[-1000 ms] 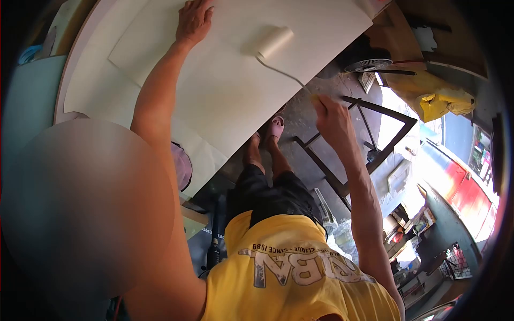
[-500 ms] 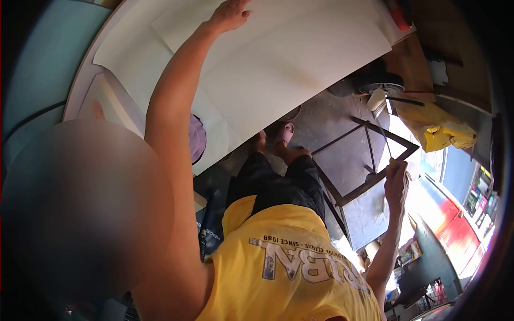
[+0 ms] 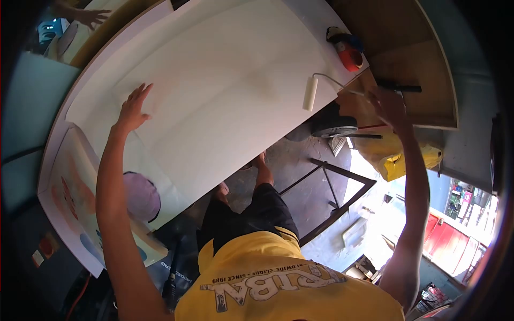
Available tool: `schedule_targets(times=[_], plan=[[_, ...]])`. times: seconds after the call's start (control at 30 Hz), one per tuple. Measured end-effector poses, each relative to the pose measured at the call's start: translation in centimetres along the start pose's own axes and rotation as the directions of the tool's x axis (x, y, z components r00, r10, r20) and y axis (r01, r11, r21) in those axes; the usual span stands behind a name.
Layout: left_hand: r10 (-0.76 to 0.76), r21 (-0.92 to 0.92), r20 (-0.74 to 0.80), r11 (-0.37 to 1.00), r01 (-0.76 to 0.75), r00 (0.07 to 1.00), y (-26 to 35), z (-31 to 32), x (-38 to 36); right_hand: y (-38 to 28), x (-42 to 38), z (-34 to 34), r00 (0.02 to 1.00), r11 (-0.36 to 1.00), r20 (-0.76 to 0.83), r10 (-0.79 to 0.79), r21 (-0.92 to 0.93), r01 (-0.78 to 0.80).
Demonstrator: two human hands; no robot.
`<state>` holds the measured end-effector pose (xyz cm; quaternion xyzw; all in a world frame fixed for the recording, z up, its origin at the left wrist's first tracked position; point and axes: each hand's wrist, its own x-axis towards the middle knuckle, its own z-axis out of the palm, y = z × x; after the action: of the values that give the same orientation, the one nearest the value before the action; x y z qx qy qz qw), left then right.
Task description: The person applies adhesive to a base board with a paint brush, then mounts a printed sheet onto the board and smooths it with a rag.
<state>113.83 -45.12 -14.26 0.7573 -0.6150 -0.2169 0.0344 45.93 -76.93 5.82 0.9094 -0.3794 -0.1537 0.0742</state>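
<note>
Teal wall [image 3: 45, 101], grey floor [image 3: 289, 160], brown wooden panel [image 3: 415, 43], bright daylight [image 3: 361, 163] at right

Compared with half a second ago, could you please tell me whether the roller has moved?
Yes: judged against the fan, the roller has moved up and left in view, from off the sheet to over it.

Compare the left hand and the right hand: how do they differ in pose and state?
The left hand is open, holding nothing visible; the right hand grips the roller.
The left hand appears over the white sheet; the right hand, beyond its edge.
Both are bare.
</note>
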Motion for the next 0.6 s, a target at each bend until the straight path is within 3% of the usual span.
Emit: schedule_targets(times=[0.1,0.2,0.3,0.43,0.6], plan=[[-0.034,-0.049,0.018,0.998,0.035,0.999,1.0,-0.3,-0.4,5.2,8.6,0.9,0.991,0.951,-0.130,-0.041,0.298,0.079],[-0.070,-0.102,0.029,0.992,0.073,0.997,2.2,-0.6,-0.6,9.4,16.6,1.6,0.986,0.891,-0.099,-0.136,0.422,0.166],[-0.077,-0.150,0.021,0.986,0.079,0.997,2.1,-0.6,-0.5,11.2,22.8,0.3,0.967,0.924,0.141,-0.212,0.351,0.152],[-0.079,-0.165,-0.002,0.983,0.078,0.997,2.1,-0.3,-0.1,12.4,28.0,0.9,0.920,0.885,0.081,-0.384,0.315,0.342],[-0.073,-0.159,-0.002,0.985,0.072,0.997,1.6,-0.3,-0.2,12.2,31.1,1.9,0.882,0.863,0.063,-0.468,0.248,0.440]])
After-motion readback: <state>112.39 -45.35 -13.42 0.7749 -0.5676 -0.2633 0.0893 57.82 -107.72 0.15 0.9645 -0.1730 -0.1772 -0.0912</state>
